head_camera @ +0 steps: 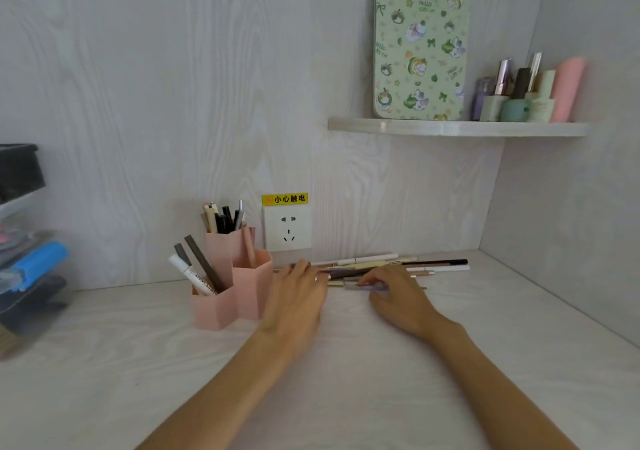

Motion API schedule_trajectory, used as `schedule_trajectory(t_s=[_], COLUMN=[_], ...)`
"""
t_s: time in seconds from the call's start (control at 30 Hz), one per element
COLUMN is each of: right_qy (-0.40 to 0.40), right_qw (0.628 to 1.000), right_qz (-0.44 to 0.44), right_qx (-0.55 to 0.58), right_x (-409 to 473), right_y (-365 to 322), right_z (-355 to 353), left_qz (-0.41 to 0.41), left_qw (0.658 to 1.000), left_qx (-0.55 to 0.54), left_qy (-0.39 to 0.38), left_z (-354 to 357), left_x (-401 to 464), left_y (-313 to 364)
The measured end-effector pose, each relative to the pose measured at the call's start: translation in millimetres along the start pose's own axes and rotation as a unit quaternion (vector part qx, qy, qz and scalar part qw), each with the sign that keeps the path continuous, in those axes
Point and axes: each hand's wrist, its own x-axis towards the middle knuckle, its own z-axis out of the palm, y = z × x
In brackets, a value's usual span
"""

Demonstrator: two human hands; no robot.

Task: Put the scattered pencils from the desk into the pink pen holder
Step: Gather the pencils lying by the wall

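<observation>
Step in hand: gathering. Pencils lie in a loose row on the desk, just beyond both hands. Left hand lies flat, fingers straight, tips on the row's near end, holding nothing. Right hand has its fingers curled onto a purple pencil, apparently pinching it. Pink pen holder stands just left of the left hand, already partly filled. Next move probably needs a firm lift, then a carry across to an open cell.

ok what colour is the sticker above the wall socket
Yellow with dark characters, the sticker above the wall socket; head view.
</observation>
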Motion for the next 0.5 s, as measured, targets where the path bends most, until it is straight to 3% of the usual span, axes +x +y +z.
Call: schedule_trajectory(t_s=[0.07,0.23,0.37,0.5], right_qy=[-0.021,-0.032,-0.028,-0.021], right_qw=[1.0,0.998,0.998,0.998], right_qz=[-0.02,-0.038,-0.034,-0.035], right_qx=[0.009,0.024,0.043,0.044], right_x=[-0.4,0.8,0.8,1.0], right_y=[-4.5,-10.2,-11.8,-10.6], right_z=[2.4,6.5,6.4,6.9], left_qz=[-0.05,-0.055,-0.038,-0.033], left_qw=[0.992,0.972,0.979,0.997], left_qx=[0.069,0.165,0.152,0.048], left_qy=[-0.089,-0.158,-0.13,-0.043], left_z=[6.1,13.5,8.0,-3.9], left_x=[9.5,9.9,5.6,-1.6], left_y=[5.6,3.0,-1.2,-9.3])
